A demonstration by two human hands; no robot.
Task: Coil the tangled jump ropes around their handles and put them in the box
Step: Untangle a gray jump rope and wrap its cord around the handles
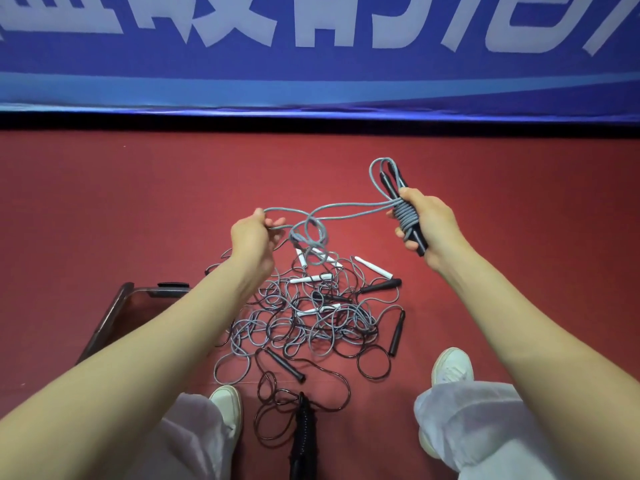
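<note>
The right hand [424, 225] has its grip curled round the paired black handles [386, 181], the left hand [251, 237] pinches the grey rope [346, 205]; I'd hold it taut so turns lie snug.

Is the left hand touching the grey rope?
Touching. The head view shows the left hand pinching the grey rope between its fingers.

On my feed both arms [156, 341] ran bare, from the left grip [251, 237] and right grip [427, 223] back to the frame's edge. The legs wore loose, pale whitish trousers [485, 420], creased and baggy, above white shoes [452, 368] with faint seam lines.
</note>
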